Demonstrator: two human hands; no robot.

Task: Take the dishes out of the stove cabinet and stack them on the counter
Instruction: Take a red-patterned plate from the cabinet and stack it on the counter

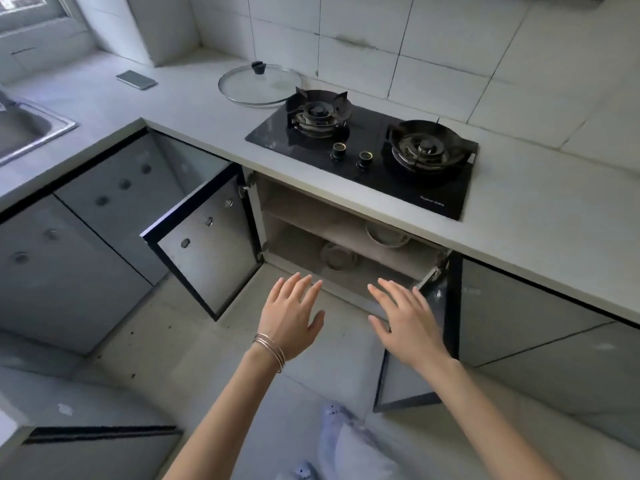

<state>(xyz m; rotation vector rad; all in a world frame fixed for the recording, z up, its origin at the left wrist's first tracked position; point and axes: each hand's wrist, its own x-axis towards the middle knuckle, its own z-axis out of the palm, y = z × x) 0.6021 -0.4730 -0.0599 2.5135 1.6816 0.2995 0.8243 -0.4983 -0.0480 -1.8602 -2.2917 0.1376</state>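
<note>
I noted both hands, left hand [290, 315] and right hand [408, 322], empty with fingers spread; bowls [338, 255] in stove cabinet [346, 233] looked ceramic, fragile, slippery; grip by rim

Honestly not much to read here. The only writing I can spot is a small line of pale print on the black glass stove top [437, 201], at its near right corner, just near of the right burner [424, 149]. Looks like a brand name, two short words maybe, but it's way too tiny and blurry for me to make out a single letter. The two knobs [351, 155] between the burners don't show any markings I can read. No other labels, numbers or signs that I can read.
</note>
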